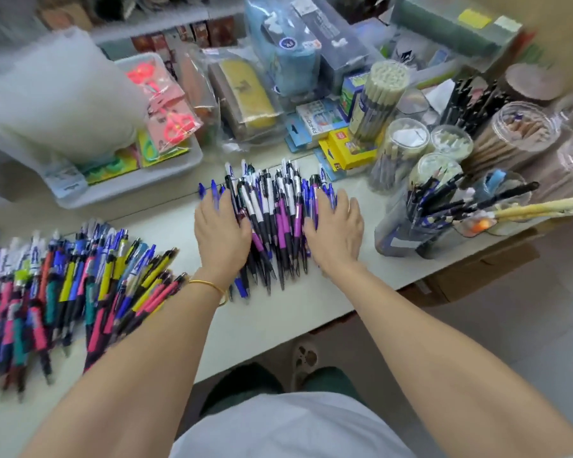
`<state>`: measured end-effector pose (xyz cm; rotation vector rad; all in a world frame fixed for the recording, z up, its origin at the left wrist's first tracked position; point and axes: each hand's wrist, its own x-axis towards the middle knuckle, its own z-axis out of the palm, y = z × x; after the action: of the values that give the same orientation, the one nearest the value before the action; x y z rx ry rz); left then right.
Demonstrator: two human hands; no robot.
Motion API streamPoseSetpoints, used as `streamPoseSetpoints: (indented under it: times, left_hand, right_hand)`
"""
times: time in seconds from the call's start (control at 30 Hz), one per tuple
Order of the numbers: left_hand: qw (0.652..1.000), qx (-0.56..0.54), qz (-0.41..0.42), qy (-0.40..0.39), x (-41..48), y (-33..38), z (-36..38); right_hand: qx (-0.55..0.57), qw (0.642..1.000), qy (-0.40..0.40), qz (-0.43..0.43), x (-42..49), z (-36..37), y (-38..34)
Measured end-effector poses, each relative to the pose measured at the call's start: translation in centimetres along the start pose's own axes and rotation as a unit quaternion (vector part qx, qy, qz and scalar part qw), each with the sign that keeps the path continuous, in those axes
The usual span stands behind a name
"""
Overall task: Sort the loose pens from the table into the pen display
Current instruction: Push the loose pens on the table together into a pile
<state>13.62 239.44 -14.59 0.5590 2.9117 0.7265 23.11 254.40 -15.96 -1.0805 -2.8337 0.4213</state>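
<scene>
Both grips open: left hand (222, 233) and right hand (336, 234) lie flat, fingers straight, on the 2 sides of a pen pile (275, 213) in the middle of the table (295, 319). A second pile (70, 285) of mixed-colour pens lies at the left, well apart. At right stand pen cups (444, 223).

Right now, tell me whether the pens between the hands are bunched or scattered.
Bunched: pens lie side by side, left hand and right hand flanking them.

pen pile (275, 223) between hands, table (311, 309) centre
</scene>
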Motion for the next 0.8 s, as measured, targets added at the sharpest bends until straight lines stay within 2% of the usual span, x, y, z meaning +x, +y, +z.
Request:
streamPoseSetpoints:
  times: [0.1, 0.27, 0.6, 0.8]
  left_hand:
    - [0.996, -0.032, -0.079, -0.038, 0.1, -0.9, 0.7]
    - [0.985, -0.048, -0.154, -0.063, 0.8, -0.4, 1.8]
    - [0.99, -0.036, -0.137, -0.004, 1.3, 0.8, 3.2]
    - [0.989, -0.044, -0.14, 0.021, 0.8, 0.5, 3.3]
  right_hand:
    - [0.025, 0.998, -0.046, 0.048, 1.3, 0.7, 0.1]
    - [0.068, 0.995, -0.039, 0.067, 2.5, 1.8, -0.9]
    - [0.097, 0.992, -0.006, 0.083, 2.3, 2.9, -2.6]
    - [0.117, 0.992, 0.014, 0.045, 1.6, 3.1, -3.9]
